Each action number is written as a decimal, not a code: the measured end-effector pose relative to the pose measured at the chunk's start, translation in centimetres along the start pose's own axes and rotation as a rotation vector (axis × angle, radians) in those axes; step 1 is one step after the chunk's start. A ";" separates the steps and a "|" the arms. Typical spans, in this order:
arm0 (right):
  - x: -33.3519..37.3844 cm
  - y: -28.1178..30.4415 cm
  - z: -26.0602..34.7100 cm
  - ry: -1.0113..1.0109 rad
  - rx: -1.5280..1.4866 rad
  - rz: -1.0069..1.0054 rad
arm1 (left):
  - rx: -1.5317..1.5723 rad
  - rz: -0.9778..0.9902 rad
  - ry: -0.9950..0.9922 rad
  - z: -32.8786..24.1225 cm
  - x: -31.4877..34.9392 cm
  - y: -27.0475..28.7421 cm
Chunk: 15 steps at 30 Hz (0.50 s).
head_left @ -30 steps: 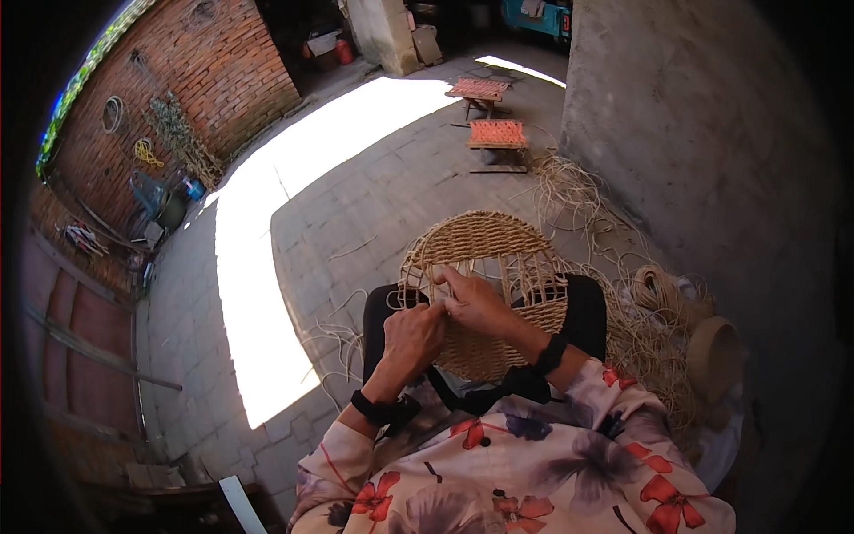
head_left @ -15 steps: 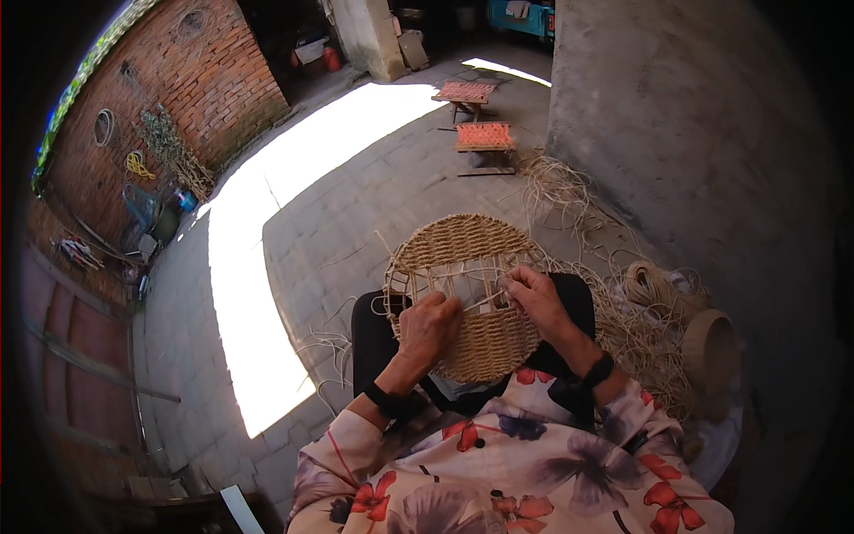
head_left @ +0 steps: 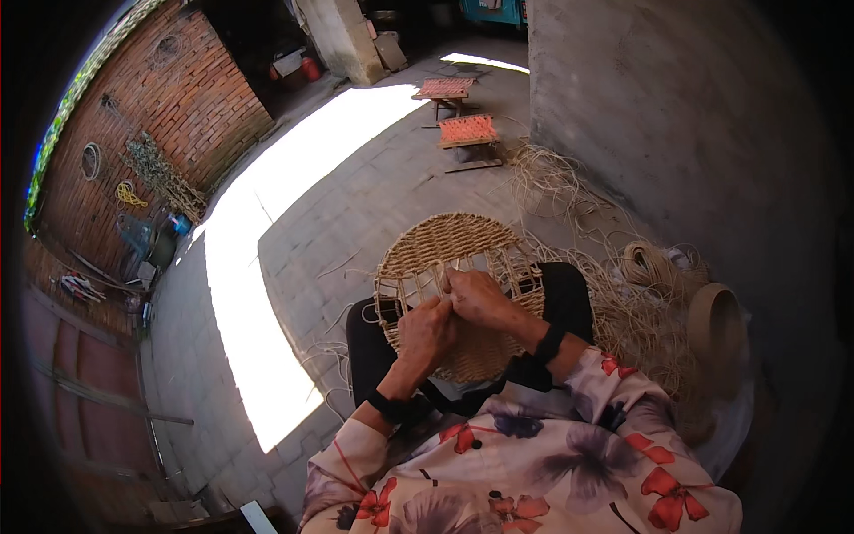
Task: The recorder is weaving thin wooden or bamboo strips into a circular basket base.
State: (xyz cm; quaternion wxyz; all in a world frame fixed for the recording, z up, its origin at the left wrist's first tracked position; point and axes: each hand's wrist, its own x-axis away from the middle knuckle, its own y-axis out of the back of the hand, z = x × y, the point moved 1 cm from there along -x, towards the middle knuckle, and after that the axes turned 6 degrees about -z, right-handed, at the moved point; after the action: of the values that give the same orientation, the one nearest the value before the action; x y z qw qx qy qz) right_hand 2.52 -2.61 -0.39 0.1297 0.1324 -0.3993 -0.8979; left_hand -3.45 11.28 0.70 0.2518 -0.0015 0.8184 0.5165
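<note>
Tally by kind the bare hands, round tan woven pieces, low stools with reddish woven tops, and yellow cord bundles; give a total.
Bare hands (left hand, right hand): 2
Round tan woven piece: 1
Low stools with reddish woven tops: 2
Yellow cord bundle: 1
Total: 6

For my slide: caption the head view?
Left hand and right hand together at a partly woven panel, tangled cord alongside.
</note>
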 end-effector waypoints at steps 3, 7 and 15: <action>2.6 0.1 -0.4 0.151 -0.110 -0.280 | 0.046 0.025 0.016 -0.4 0.1 0.5; 6.0 2.9 -3.0 -0.062 0.032 -0.404 | 0.045 0.039 0.002 -0.5 0.0 0.3; 7.6 3.3 -7.9 -0.288 -0.398 -0.580 | 0.154 -0.003 -0.186 -2.2 -2.2 -1.6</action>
State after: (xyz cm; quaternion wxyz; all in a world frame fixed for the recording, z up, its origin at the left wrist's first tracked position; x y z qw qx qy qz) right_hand -1.45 -12.74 -4.03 -0.1640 0.0846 -0.1775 -0.9667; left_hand -2.00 8.10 0.98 0.3269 0.0643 0.8288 0.4497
